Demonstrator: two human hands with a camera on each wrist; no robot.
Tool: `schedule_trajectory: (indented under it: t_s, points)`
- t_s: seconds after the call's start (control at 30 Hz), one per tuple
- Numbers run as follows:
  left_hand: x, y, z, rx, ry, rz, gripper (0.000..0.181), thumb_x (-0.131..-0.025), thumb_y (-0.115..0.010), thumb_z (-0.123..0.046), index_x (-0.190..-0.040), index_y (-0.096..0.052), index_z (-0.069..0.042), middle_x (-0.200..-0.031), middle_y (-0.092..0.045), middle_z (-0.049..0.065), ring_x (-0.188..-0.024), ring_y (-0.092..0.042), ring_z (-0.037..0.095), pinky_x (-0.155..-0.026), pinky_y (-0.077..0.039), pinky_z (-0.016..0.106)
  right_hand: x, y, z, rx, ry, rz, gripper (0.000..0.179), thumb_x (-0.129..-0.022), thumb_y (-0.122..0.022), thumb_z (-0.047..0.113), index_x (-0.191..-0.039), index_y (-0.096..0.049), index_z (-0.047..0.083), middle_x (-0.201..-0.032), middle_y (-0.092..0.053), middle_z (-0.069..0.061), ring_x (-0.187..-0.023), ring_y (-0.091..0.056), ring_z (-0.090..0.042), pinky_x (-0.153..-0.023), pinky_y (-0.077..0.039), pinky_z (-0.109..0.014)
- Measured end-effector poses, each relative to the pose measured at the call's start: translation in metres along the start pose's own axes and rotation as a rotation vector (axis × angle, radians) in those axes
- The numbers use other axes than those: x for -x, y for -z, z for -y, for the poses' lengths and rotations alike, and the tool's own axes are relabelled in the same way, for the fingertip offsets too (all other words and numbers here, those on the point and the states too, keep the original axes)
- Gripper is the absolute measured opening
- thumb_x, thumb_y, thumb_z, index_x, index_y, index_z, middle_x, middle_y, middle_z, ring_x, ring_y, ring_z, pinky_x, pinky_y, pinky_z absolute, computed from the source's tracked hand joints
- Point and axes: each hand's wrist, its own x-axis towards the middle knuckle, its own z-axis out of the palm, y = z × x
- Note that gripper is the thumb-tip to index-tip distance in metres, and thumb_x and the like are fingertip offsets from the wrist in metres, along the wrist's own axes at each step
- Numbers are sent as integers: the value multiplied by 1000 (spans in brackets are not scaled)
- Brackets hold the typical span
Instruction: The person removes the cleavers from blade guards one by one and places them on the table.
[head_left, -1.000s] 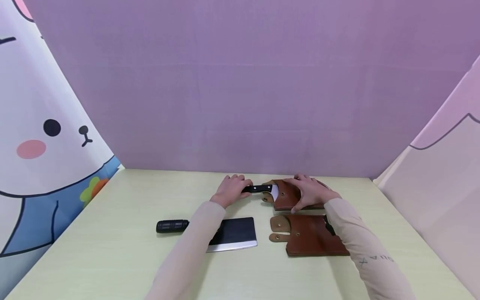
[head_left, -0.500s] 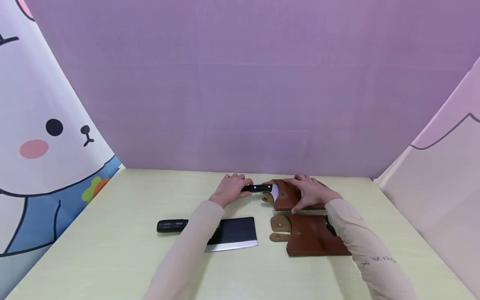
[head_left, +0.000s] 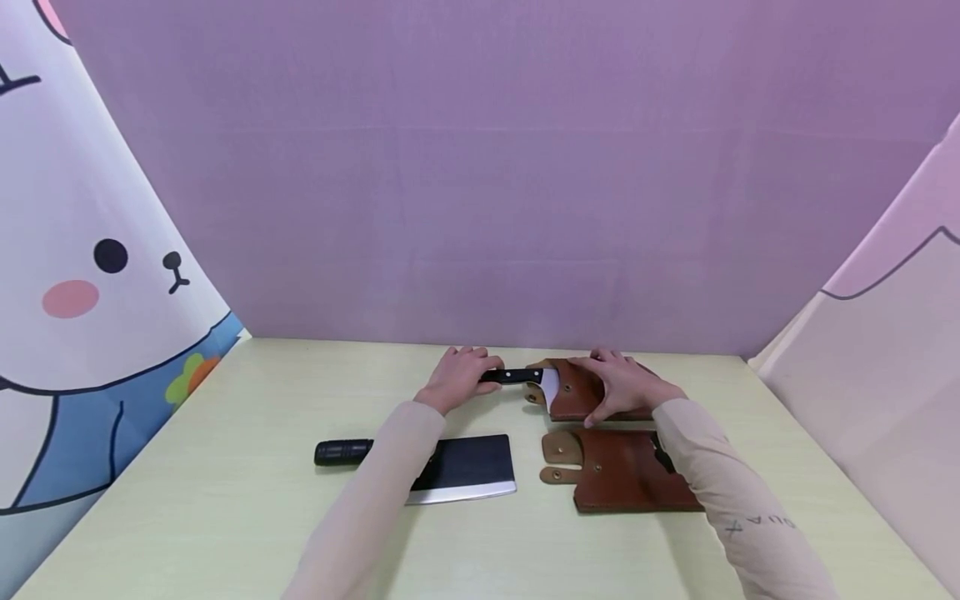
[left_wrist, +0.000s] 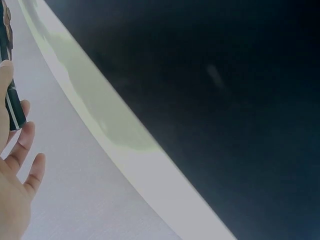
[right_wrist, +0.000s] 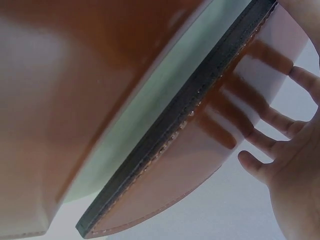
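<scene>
My left hand (head_left: 459, 377) grips the black riveted handle (head_left: 521, 376) of a kitchen knife at the back of the table. A strip of its bright blade (head_left: 551, 385) shows; the rest is inside a brown leather sheath (head_left: 573, 400). My right hand (head_left: 622, 385) holds that sheath across its width, thumb on the near edge and fingers reaching to the far edge. In the right wrist view the fingers (right_wrist: 265, 142) are spread and mirrored in the glossy leather. The left wrist view shows the left fingers (left_wrist: 22, 145) around the handle's end.
A cleaver (head_left: 472, 462) with a black handle lies under my left forearm. Nearer than the held sheath lies a second brown sheath (head_left: 637, 479), its strap flaps to the left; my right sleeve partly covers it. A purple wall (head_left: 480, 183) stands behind the table.
The knife handle has shifted very slightly left with my left hand, and a little more blade shows at the sheath's mouth. The right hand and the other things stay nearly as they were.
</scene>
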Motion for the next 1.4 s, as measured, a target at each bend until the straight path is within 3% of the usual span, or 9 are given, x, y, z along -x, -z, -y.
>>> schedule_trajectory:
  t_s: [0.43, 1.03, 1.4]
  points:
    - [2, 1, 3, -16, -20, -53, 30, -84, -60, -44, -109, -61, -27, -101, -61, -4, -97, -55, 20, -88, -40, 42, 1, 0, -2, 11, 15, -3, 100, -54, -82, 51, -138, -39, 18, -123, -42, -14, -109, -40, -32, -90, -36, -55]
    - [5, 7, 10, 31, -24, -58, 31, -84, -60, -43, -110, -61, -26, -104, -61, -2, -100, -54, 22, -90, -39, 43, 2, 0, -5, 20, 12, -8, 101, -54, -82, 52, -138, -39, 17, -124, -43, -16, -110, -40, -33, -91, -36, -56]
    - [7, 5, 15, 13, -17, -76, 30, -84, -60, -43, -109, -61, -27, -105, -61, -4, -100, -54, 20, -88, -40, 41, 3, 0, -7, 34, 19, -23, 100, -54, -82, 51, -137, -39, 17, -121, -44, -14, -107, -42, -32, -89, -38, -54]
